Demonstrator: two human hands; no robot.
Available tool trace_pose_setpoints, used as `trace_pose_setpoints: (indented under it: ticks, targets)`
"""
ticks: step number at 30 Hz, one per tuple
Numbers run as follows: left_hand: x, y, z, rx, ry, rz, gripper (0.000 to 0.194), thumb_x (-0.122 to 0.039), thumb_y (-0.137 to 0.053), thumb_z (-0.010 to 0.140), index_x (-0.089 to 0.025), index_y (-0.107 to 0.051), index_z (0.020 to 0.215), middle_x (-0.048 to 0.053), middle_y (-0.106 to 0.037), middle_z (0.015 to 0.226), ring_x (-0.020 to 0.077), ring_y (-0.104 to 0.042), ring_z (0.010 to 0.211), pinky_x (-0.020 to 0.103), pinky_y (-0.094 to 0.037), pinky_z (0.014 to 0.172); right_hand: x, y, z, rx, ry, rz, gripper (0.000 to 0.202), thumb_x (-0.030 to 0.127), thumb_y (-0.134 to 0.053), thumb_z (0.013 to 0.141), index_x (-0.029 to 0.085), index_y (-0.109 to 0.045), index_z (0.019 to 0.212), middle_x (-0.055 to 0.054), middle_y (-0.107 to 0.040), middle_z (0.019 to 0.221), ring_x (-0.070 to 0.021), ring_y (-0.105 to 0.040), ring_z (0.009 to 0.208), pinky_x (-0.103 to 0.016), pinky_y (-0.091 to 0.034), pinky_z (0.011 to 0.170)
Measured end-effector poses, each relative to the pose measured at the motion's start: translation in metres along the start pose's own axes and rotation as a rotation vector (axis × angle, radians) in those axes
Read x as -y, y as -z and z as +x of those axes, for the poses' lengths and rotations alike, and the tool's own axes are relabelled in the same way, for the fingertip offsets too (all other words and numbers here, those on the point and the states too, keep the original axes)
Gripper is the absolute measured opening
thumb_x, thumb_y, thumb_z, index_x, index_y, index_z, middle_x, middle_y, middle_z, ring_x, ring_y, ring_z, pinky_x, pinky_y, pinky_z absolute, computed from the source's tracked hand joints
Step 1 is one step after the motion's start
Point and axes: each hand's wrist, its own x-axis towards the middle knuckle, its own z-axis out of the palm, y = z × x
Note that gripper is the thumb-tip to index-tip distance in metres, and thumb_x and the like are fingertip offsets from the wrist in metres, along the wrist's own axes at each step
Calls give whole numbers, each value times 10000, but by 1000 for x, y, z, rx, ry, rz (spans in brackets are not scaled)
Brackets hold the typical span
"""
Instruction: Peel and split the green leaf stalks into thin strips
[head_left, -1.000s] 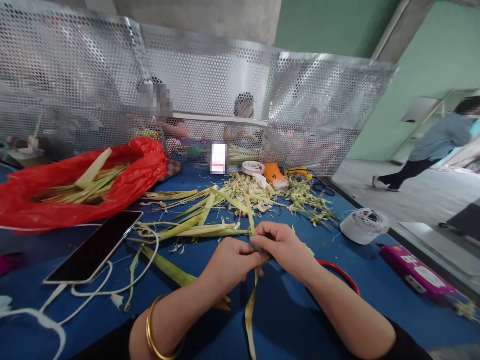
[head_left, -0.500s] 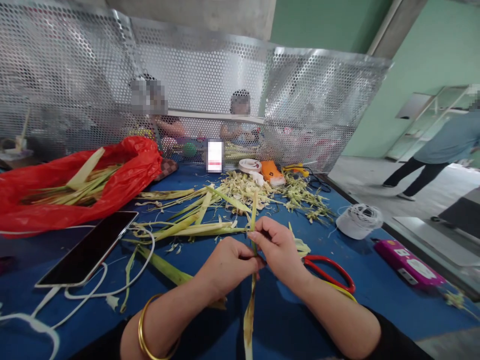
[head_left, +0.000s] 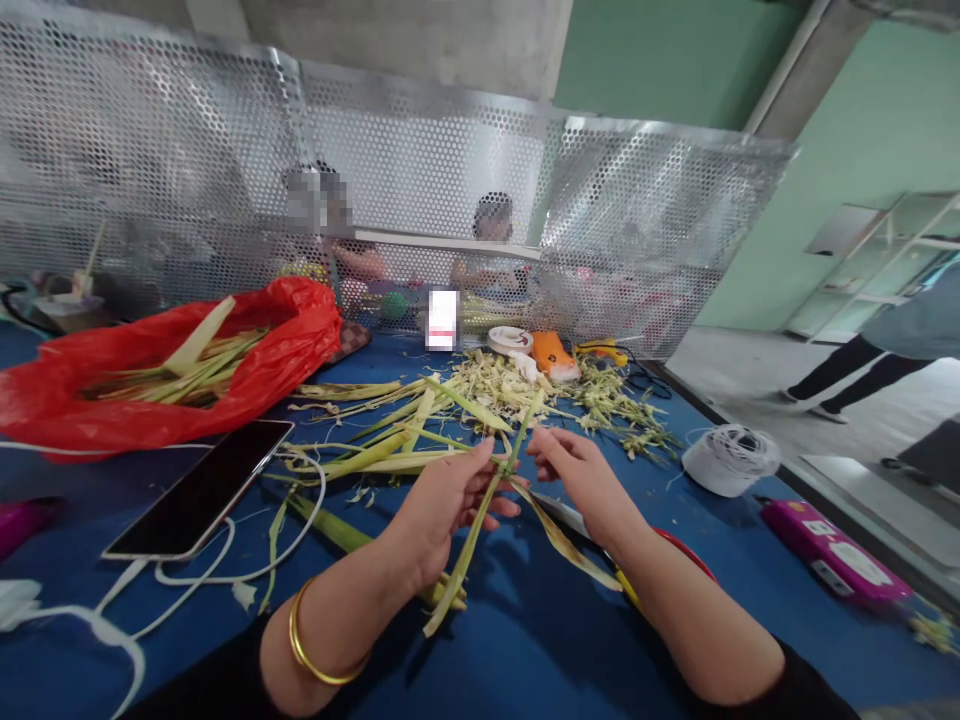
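Observation:
My left hand (head_left: 450,500) holds crossed strips of dried leaf, like corn husk (head_left: 480,530), between thumb and fingers. One green end points up and away, one pale strip hangs toward me, and a browned strip (head_left: 574,550) trails to the right. My right hand (head_left: 574,470) is beside the crossing, with curled fingertips close together; whatever they pinch, if anything, cannot be made out. Under my right wrist lie scissors, their blade (head_left: 566,517) and part of the red handle (head_left: 686,550) showing. More husk strips (head_left: 375,455) lie beyond my left hand.
A red plastic bag (head_left: 300,310) of husks and a charging tablet (head_left: 202,490) with white cable are at left. Shredded husk (head_left: 487,385) lies behind my hands. White twine (head_left: 731,460) and a purple pack (head_left: 832,550) are at right. People sit beyond a perforated screen (head_left: 420,150).
My right hand has come off the strip and shifted right. The strip that hung straight down now slants left, a browned strip spreads right, and the left fingers have opened out beneath the crossing.

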Motion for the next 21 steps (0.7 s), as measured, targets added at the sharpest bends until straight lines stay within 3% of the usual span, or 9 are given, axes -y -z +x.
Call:
trace_pose_setpoints:
  ticks: [3,5,10,16,21]
  targets:
    - [3,-3,-2,27,10,70,353,-443,-658,734,-114,-718,847,122,-724,896,108,-637,571,167,-417,476,-1,-5,0,149,-36,150,345,490,-653,740,160,-591,661,31,-518,567,-95,-435,521,-235,-353,547]
    - [6,-5,-2,29,15,122,314,-407,-679,716,-112,-721,817,106,-727,829,99,-624,527,165,-401,457,1,-6,-3,178,-11,198,313,442,-673,732,155,-587,643,41,-502,529,-87,-418,500,-230,-336,530]
    - [9,-8,2,43,-29,217,197,-314,-669,718,-124,-715,737,53,-702,633,119,-636,526,192,-427,509,2,-10,-8,74,0,278,279,368,-708,679,162,-555,570,49,-483,488,-83,-410,459,-236,-320,493]
    - [12,-12,1,52,-44,255,193,-306,-689,697,-115,-707,672,68,-704,606,129,-626,521,203,-399,510,-4,-13,-5,38,32,257,288,370,-705,674,168,-549,541,51,-473,454,-91,-416,440,-244,-327,471]
    - [8,-9,1,-102,-96,67,252,-365,-712,696,-120,-736,751,54,-695,583,129,-623,553,211,-443,560,-3,-8,0,57,71,275,299,453,-669,724,156,-634,703,30,-549,564,-109,-511,519,-255,-409,561]
